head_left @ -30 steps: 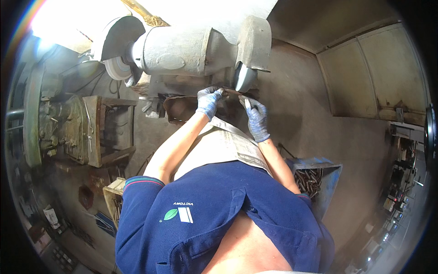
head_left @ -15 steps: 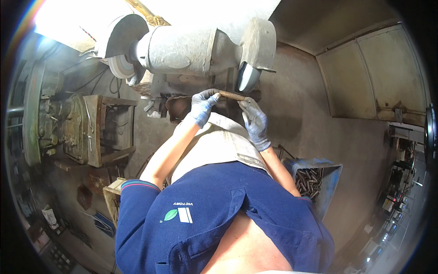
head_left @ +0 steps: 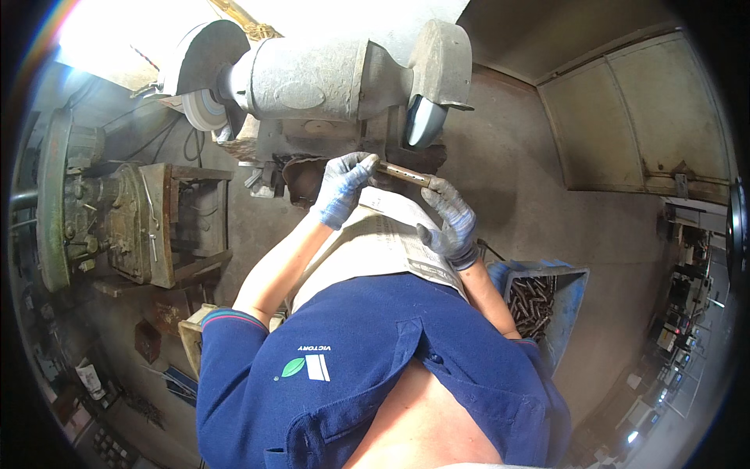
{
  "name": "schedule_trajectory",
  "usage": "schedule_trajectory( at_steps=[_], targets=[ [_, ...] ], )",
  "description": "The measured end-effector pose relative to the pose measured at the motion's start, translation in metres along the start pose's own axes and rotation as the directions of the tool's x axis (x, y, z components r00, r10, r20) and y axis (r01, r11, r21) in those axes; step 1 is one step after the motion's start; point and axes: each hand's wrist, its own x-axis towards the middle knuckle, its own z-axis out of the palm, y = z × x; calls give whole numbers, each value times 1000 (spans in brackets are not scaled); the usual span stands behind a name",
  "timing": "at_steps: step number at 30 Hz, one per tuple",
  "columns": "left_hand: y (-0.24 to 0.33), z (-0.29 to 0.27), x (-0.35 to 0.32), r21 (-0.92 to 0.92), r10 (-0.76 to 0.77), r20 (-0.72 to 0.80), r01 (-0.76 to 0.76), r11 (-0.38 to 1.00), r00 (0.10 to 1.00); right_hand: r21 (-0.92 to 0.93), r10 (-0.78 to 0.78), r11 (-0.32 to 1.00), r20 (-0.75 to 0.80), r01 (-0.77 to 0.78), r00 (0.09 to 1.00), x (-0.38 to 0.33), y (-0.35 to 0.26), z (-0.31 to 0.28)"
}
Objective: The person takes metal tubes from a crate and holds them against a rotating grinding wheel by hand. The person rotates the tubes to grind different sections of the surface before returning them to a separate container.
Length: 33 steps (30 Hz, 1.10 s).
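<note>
Between my gloved hands lies a short metal bar, brownish, with a row of small dark holes or marks along the side that shows. My left hand pinches its left end between thumb and fingers. At the other end, the fingertips of my right hand close on the bar, while the thumb sticks out below. Both gloves are grey and blue. Just beyond the bar stands a bench grinder; its right wheel is close above my right fingers but apart from the bar.
A white left wheel shows under the grinder's other guard. By my right elbow, a blue bin holds many small metal pieces. A greenish machine stands at left, and a pale box sits by my left elbow.
The bar has been turned about its length, so its row of holes or marks now faces up. My right hand has shifted right and toward me, its thumb now away from the bar.
</note>
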Motion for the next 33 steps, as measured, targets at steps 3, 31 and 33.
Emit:
schedule_trajectory(
  at_steps=[3, 31, 33],
  targets=[
    [-1, 6, 8, 14, -31, -16, 31, 999, 999, -5, -3, 1000, 8, 3, 1000, -1, 3, 0],
    [-63, 13, 72, 115, 21, -149, -3, 993, 989, 323, 522, 834, -195, -447, 831, -17, 85, 27],
    [-55, 11, 71, 162, 4, -218, 32, 986, 976, 321, 518, 836, -189, -446, 834, -13, 82, 33]
  ],
)
